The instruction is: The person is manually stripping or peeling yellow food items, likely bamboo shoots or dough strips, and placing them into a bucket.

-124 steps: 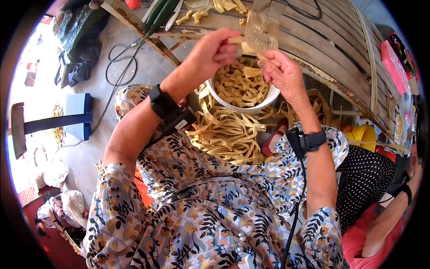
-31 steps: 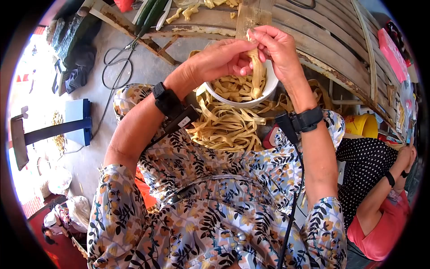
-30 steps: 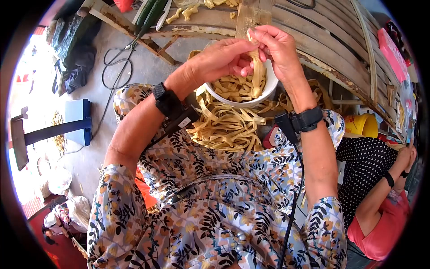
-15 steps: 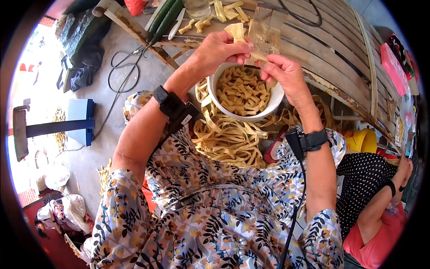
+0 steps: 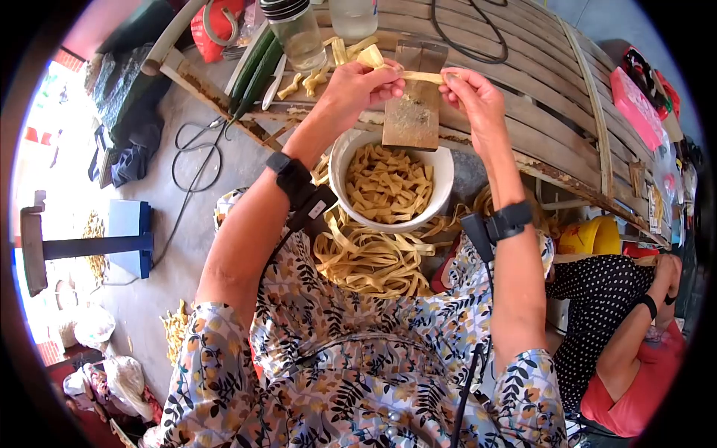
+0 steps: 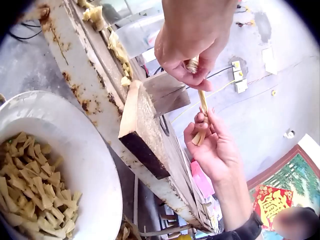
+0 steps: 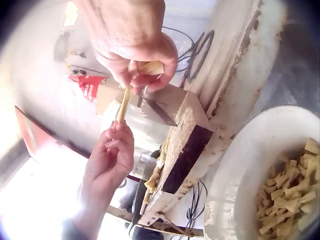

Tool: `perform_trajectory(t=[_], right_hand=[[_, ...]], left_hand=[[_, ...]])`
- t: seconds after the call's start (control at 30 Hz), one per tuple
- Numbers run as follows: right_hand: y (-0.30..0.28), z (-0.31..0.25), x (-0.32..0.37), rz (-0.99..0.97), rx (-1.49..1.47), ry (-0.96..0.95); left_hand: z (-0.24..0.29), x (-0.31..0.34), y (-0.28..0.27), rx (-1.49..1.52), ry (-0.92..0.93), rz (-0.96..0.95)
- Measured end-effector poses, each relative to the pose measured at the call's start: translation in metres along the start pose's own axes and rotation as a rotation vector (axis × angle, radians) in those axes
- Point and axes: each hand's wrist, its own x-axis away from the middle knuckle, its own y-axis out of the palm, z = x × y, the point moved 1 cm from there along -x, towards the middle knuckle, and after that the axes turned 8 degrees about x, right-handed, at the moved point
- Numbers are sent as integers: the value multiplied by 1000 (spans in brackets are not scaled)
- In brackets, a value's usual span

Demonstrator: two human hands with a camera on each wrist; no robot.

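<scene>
A pale yellow flat strip, like tofu skin, is stretched between my hands (image 5: 423, 76). My left hand (image 5: 357, 88) pinches it near one end, and a wider folded flap (image 5: 370, 56) sticks out above the fingers. The other end is pinched between thumb and fingers of my right hand (image 5: 478, 98). Both hands are above a wooden block (image 5: 411, 131) dusted with crumbs at the bench edge. Below, a white bucket (image 5: 444, 179) holds many short knotted pieces (image 5: 388, 183). In the left wrist view the strip (image 6: 203, 101) runs taut from hand to hand.
On the slatted bench (image 5: 545, 112) are two cucumbers (image 5: 258, 71), a lidded jar (image 5: 299, 41), knotted pieces (image 5: 317, 78) and a black cable (image 5: 470, 52). Long loose strips (image 5: 373, 261) lie beneath the bucket. Another person (image 5: 635, 358) sits at the right.
My hands have moved up and apart from close together over the bucket, now pulling the strip straight above the block. The head view has shifted, showing the jar and more of the bucket.
</scene>
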Motion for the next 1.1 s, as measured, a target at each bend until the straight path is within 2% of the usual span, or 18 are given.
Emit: perform_trajectory(t=[0.1, 0.2, 0.6, 0.7, 0.73, 0.8, 0.87, 1.1], right_hand=[[6, 11, -14, 127, -23, -37], [6, 17, -20, 173, 3, -80], [10, 34, -31, 191, 55, -122], [6, 42, -25, 297, 551, -80], [6, 38, -24, 281, 379, -52], [4, 25, -18, 248, 36, 3], [0, 15, -7, 152, -93, 134], [5, 18, 25, -107, -464, 324]], left_hand=[[-7, -19, -3, -17, 9, 39], [-11, -26, -3, -7, 30, 45], [-22, -38, -12, -24, 75, 76], [-29, -33, -19, -5, 34, 187], [-28, -31, -22, 11, 14, 238], [-21, -26, -26, 105, -1, 93], [-15, -17, -26, 255, -15, -44], [-7, 8, -17, 216, -198, -220]])
